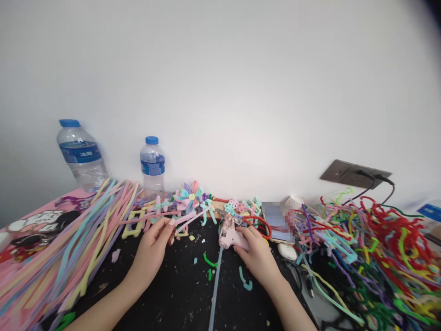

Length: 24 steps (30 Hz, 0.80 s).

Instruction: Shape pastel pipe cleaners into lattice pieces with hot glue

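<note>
My left hand [155,246] pinches a pink pipe cleaner piece [188,220] between thumb and fingers, just left of the table's middle. My right hand [254,252] is wrapped round a pink glue gun [230,234], whose nozzle points up toward the pink piece. A pale glue stick [215,285] trails from the gun toward me. Behind both hands, by the wall, sit a pastel pipe cleaner flower [189,196] and several small pastel flower shapes [239,208].
A sheaf of long pastel pipe cleaners [69,248] lies at the left on a pink box [34,220]. Two water bottles [82,158] [152,165] stand by the wall. A phone [277,220], a tangle of bright pipe cleaners [372,248] and a wall socket [354,174] are on the right.
</note>
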Tool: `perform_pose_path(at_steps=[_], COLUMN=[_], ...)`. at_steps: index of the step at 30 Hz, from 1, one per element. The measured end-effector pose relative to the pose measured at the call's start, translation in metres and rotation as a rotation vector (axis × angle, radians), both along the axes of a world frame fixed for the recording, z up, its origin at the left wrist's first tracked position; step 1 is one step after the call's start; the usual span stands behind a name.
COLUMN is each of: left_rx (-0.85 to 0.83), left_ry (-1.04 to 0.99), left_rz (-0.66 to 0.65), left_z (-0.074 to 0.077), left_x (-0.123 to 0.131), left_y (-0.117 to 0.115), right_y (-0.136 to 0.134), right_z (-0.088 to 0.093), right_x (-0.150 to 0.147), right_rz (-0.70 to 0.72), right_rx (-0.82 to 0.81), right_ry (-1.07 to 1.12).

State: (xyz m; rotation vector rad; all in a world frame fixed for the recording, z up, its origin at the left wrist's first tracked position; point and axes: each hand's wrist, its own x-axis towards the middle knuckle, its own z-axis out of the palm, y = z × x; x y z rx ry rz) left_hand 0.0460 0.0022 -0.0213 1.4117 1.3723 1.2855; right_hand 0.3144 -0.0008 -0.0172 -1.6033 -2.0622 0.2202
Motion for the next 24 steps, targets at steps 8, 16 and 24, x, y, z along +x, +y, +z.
perform_pose_path(at_steps=[8,16,24], left_rx=[-0.105,-0.369,-0.63], left_ry=[-0.311,-0.635,-0.665], left_rz=[-0.367,-0.811,-1.025], left_z=[0.002,0.008,0.005], left_x=[0.011,0.019,0.019], left_y=[-0.01,-0.02,-0.028], right_y=[-0.013,-0.018,-0.028], right_z=[0.02,0.003,0.005], right_x=[-0.016,-0.04,-0.049], right_rz=[0.087,0.193,0.325], right_rx=[-0.053,-0.703,-1.033], right_ry=[0.264,0.901,1.404])
